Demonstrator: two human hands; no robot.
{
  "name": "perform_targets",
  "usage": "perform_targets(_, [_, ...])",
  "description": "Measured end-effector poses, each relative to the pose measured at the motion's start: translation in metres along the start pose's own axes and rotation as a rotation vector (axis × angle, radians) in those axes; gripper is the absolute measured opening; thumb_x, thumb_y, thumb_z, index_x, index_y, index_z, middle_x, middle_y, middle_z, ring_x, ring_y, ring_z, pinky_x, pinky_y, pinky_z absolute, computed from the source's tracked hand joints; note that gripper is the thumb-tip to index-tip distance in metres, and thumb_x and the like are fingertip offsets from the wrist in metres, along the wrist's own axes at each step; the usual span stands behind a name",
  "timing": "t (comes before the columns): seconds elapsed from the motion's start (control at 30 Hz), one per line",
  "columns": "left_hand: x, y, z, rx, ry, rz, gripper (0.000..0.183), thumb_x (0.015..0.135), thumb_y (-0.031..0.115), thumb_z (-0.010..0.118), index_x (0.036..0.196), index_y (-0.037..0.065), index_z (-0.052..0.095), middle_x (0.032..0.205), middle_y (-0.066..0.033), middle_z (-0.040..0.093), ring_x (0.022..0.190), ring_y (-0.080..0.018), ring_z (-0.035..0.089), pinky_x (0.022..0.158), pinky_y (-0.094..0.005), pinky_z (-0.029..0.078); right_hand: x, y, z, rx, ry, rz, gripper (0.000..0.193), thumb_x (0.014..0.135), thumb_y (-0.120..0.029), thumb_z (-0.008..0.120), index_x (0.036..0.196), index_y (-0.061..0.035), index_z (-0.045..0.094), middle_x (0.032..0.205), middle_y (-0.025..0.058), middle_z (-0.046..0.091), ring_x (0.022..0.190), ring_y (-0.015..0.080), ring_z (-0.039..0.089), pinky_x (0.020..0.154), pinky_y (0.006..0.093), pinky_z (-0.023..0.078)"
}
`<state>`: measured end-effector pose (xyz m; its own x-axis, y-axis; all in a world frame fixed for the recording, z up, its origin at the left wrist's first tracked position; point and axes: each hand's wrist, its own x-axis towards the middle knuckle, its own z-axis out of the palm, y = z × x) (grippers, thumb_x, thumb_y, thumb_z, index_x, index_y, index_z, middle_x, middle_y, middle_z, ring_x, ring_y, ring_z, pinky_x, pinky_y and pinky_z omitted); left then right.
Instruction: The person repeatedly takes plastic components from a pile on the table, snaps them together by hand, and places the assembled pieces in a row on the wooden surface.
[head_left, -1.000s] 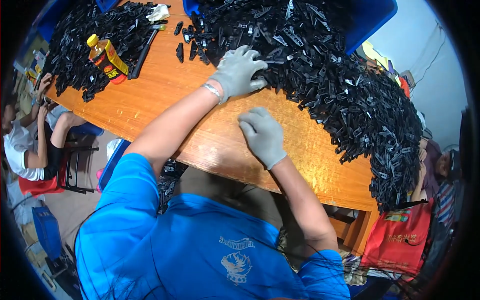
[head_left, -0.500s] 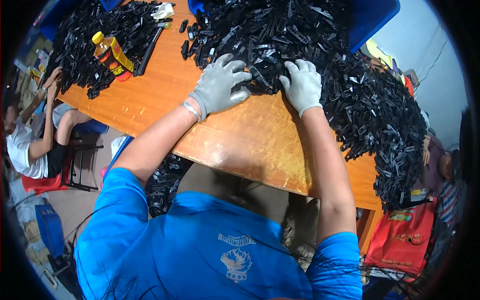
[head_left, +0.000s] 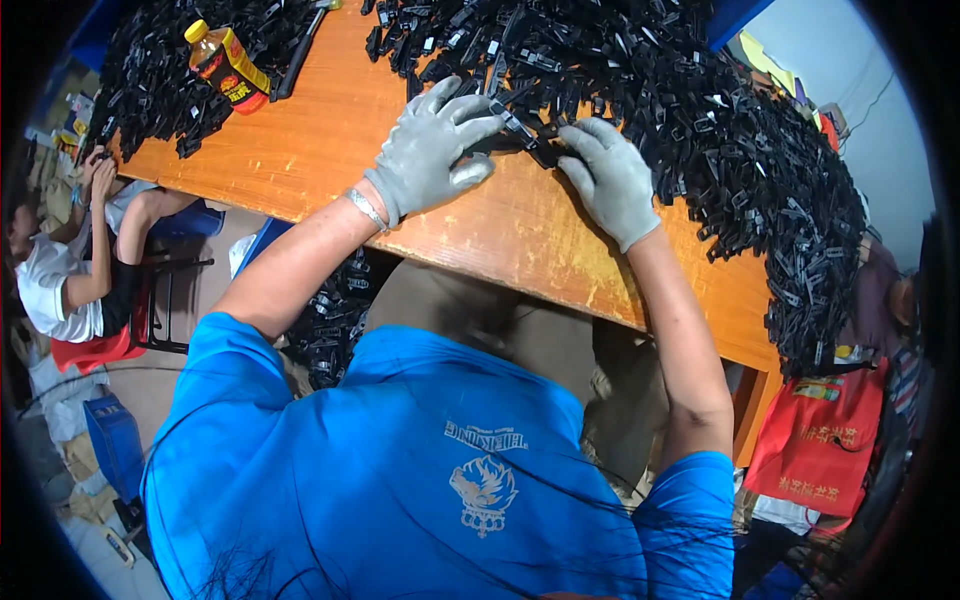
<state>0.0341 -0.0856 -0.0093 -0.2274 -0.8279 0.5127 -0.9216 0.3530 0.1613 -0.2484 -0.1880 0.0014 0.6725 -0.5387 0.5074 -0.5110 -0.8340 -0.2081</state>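
Note:
Grey work gloves cover both my hands. My left hand lies over the wooden table at the near edge of a big heap of small black plastic clip-like pieces. Its fingers are spread, the fingertips beside one long piece with a shiny face. My right hand is to the right, fingers bent and thumb apart, its tips at a dark piece by the heap's edge. Neither hand shows a firm grip. Part of what lies under the fingertips is hidden.
The wooden table has a worn front edge. On its left are a second black heap, a yellow-capped bottle and a dark rod-like tool. A person sits far left. A red bag hangs lower right.
My view has shifted, so table and heaps sit higher in it. My right hand has turned inward, its fingers more bent. The shiny-faced long piece now shows between my hands.

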Motion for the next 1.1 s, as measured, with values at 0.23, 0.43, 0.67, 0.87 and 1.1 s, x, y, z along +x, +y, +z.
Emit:
perform_targets(0.23, [-0.01, 0.002, -0.004, 0.002, 0.029, 0.049, 0.035, 0.092, 0.025, 0.083, 0.125, 0.02, 0.077, 0.135, -0.0025, 0.072, 0.146, -0.0377, 0.054, 0.12, -0.0553, 0.045, -0.015, 0.01, -0.027, -0.019, 0.095, -0.026, 0.022, 0.093, -0.02, 0.081, 0.112, -0.0086, 0.08, 0.113, 0.0119, 0.075, 0.105, 0.0345, 0.073, 0.089, 0.0447, 0.06])
perform_targets(0.43, [-0.006, 0.008, -0.005, 0.002, 0.08, 0.135, 0.029, 0.09, 0.02, 0.085, 0.117, 0.016, 0.077, 0.123, -0.0015, 0.075, 0.136, -0.0345, 0.061, 0.116, -0.0536, 0.047, -0.031, 0.002, -0.027, -0.09, -0.024, -0.015, 0.022, 0.093, -0.024, 0.081, 0.111, -0.0125, 0.08, 0.116, 0.0095, 0.075, 0.108, 0.0318, 0.071, 0.091, 0.0446, 0.056])
perform_targets(0.67, [-0.016, 0.026, -0.014, -0.079, 0.093, 0.18, 0.022, 0.085, 0.015, 0.087, 0.098, 0.012, 0.069, 0.113, -0.0037, 0.074, 0.125, -0.0308, 0.065, 0.113, -0.0512, 0.049, -0.031, -0.007, -0.03, -0.074, 0.055, -0.089, 0.022, 0.09, -0.021, 0.083, 0.111, -0.0148, 0.08, 0.115, 0.0052, 0.075, 0.11, 0.0283, 0.07, 0.095, 0.0436, 0.053])
perform_targets(0.87, [-0.03, 0.038, -0.028, -0.041, -0.025, 0.182, 0.02, 0.087, 0.021, 0.084, 0.096, 0.012, 0.069, 0.108, -0.0068, 0.07, 0.116, -0.0311, 0.065, 0.107, -0.0503, 0.05, -0.044, -0.016, -0.046, -0.126, -0.012, -0.041, 0.017, 0.091, -0.012, 0.082, 0.108, -0.0127, 0.08, 0.105, 0.0067, 0.074, 0.099, 0.031, 0.07, 0.086, 0.0437, 0.054])
perform_targets(1.1, [-0.044, 0.07, -0.029, -0.124, -0.067, 0.045, 0.029, 0.093, 0.019, 0.078, 0.121, 0.014, 0.074, 0.117, -0.0068, 0.072, 0.113, -0.0306, 0.067, 0.104, -0.0475, 0.051, -0.043, -0.03, -0.024, 0.013, -0.096, -0.012, 0.018, 0.094, -0.018, 0.079, 0.112, -0.0172, 0.078, 0.109, 0.0056, 0.072, 0.103, 0.0291, 0.071, 0.085, 0.0438, 0.054])
